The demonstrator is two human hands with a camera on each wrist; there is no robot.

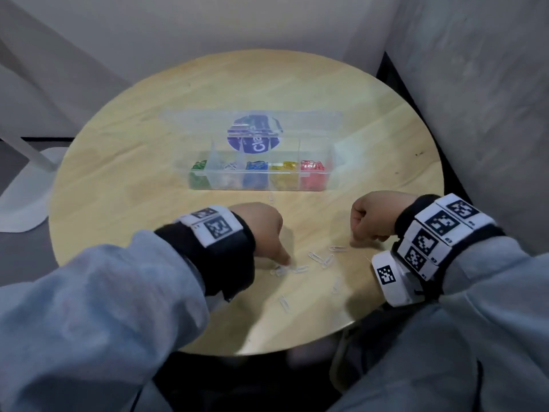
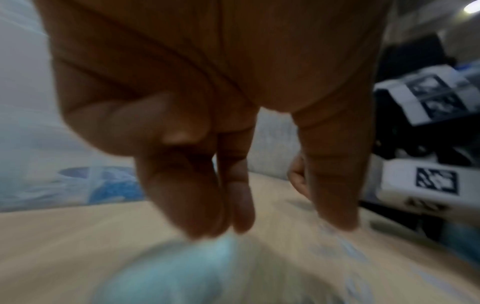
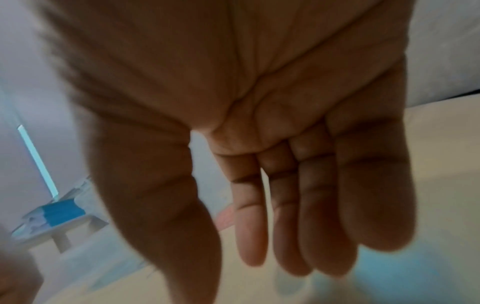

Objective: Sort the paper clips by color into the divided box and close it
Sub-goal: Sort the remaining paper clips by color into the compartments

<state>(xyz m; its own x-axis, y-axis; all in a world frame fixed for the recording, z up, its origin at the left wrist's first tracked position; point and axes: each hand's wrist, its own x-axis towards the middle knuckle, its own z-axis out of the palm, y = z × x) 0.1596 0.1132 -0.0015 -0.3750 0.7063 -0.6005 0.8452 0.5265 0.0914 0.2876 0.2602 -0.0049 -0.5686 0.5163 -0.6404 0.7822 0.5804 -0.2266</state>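
A clear divided box (image 1: 328, 162) stands open mid-table with its lid (image 1: 184, 120) laid back. Its compartments hold green (image 1: 198, 166), white, blue (image 1: 256, 166), yellow (image 1: 283, 166) and red clips (image 1: 312, 166). Several white paper clips (image 1: 316, 258) lie loose near the table's front. My left hand (image 1: 285, 260) points down with fingertips (image 2: 207, 222) on the table at a white clip (image 1: 300, 269), thumb apart from them. My right hand (image 1: 356, 242) reaches down with straight fingers (image 3: 285, 246) next to another white clip (image 1: 338, 248). Both wrist views are blurred and show nothing held.
The round wooden table (image 1: 148, 114) ends just behind my wrists. One white clip (image 1: 271, 199) lies close to the box front, another (image 1: 284, 303) near the front edge. A white stand base (image 1: 26, 203) sits on the floor left; a wall (image 1: 490, 114) rises right.
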